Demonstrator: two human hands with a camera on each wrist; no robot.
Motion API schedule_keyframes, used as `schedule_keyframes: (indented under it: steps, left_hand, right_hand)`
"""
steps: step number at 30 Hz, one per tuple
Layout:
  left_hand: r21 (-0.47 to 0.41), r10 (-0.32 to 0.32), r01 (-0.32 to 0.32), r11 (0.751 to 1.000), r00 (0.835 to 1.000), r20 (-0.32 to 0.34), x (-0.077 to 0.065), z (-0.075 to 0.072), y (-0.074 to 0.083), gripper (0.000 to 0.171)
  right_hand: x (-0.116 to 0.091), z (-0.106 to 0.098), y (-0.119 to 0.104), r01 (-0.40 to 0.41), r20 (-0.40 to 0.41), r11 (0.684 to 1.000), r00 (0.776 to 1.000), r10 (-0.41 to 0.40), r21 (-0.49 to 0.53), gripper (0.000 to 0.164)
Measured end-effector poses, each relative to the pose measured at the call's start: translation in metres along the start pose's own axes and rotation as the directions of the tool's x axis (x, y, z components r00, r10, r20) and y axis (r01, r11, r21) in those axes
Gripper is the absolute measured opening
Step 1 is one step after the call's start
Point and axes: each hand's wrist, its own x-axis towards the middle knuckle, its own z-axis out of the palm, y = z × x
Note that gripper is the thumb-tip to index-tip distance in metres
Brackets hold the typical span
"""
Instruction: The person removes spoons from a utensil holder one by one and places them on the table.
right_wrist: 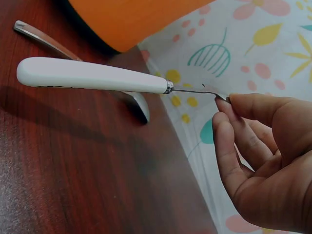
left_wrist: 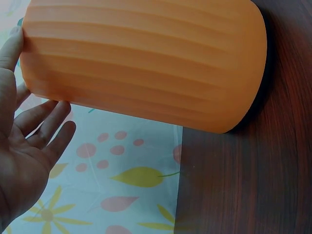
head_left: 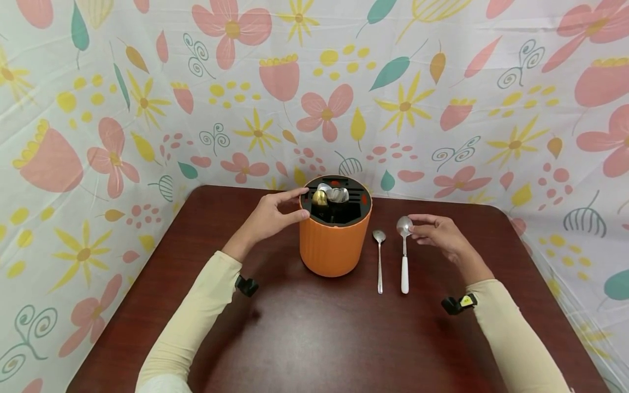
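An orange ribbed utensil holder (head_left: 331, 248) with a black slotted top stands on the table. Several spoon heads, one gold-coloured spoon (head_left: 319, 198) and silver spoons (head_left: 338, 195), stick up from its slots. My left hand (head_left: 270, 215) touches the holder's left side near the rim, thumb and forefinger spread apart. In the right wrist view, my right hand (right_wrist: 268, 151) pinches the bowl edge of a white-handled spoon (right_wrist: 92, 75). This spoon is raised off the table, its handle pointing towards me in the head view. Beside it, a long slim silver spoon (head_left: 380, 262) lies on the table.
The dark reddish-brown wooden table (head_left: 314, 338) has rounded far corners. A floral cloth (head_left: 422, 136) hangs close behind the table and along its sides.
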Motion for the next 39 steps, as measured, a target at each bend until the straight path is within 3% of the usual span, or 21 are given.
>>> schedule_keyframes:
  steps: [39]
  left_hand:
    - [0.014, -0.018, 0.018, 1.0, 1.0, 0.002, 0.0, 0.0, 0.003, 0.057]
  right_hand:
    - [0.013, 0.009, 0.039, -0.059, -0.001, 0.998, 0.998, 0.059, 0.024, 0.059]
